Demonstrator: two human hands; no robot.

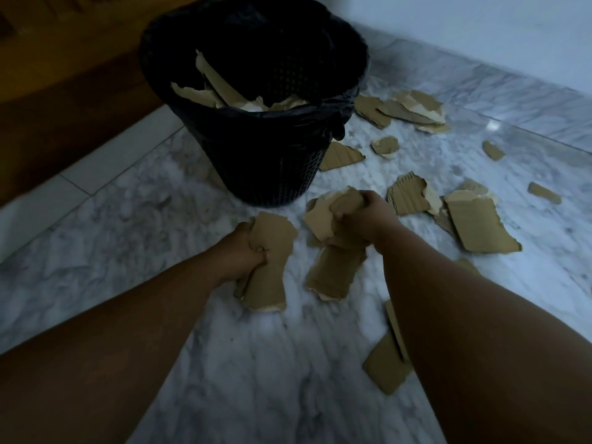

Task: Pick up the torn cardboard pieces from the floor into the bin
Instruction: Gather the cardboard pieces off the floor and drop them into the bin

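On the marble floor, at 12 o'clock: black mesh bin with liner, torn cardboard already inside. Centre: left hand, fingers clenched around a tall cardboard strip; right hand, fingers clenched around a bundle of cardboard pieces. From 1 to 4 o'clock: loose cardboard scraps scattered on the floor, one flat piece at 5 o'clock beside the right forearm.

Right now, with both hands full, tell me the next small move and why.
Probably lift both hands to the bin and drop the loads in. The left hand and right hand each already clutch cardboard pieces, the lined bin stands open just ahead, and more scraps remain on the floor.
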